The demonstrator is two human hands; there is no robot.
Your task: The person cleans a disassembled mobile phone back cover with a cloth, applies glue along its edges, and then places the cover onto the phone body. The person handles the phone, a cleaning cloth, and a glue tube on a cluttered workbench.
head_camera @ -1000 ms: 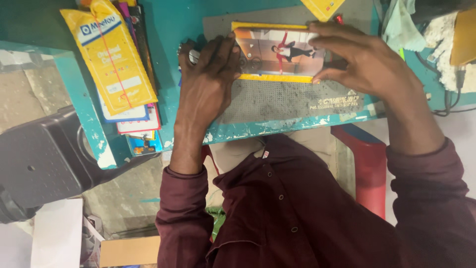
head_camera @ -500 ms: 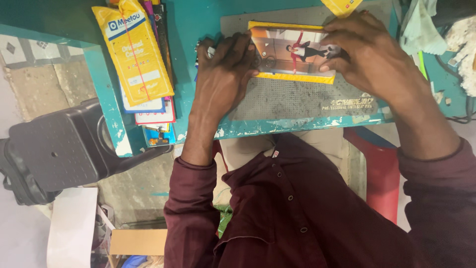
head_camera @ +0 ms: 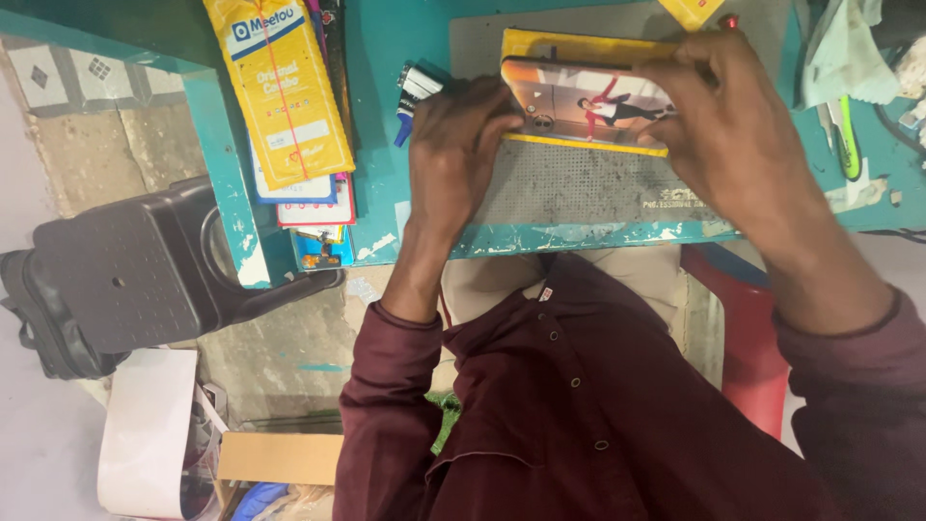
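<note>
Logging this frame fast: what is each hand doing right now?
Left hand: closed on the left end of the phone, over the grey mat.
Right hand: closed on the phone's right end.

Left hand [head_camera: 458, 145] and right hand [head_camera: 738, 135] reach forward, maroon sleeves at the wrists, fingers curled inward toward each other, knuckles up.

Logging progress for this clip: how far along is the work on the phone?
Done: the phone lies on the grey mat, its picture-printed face up. In hand: the left hand and right hand grip its two ends. Left: a yellow-edged layer shows around its edges, not flush; what remains to be fitted cannot be told.
</note>
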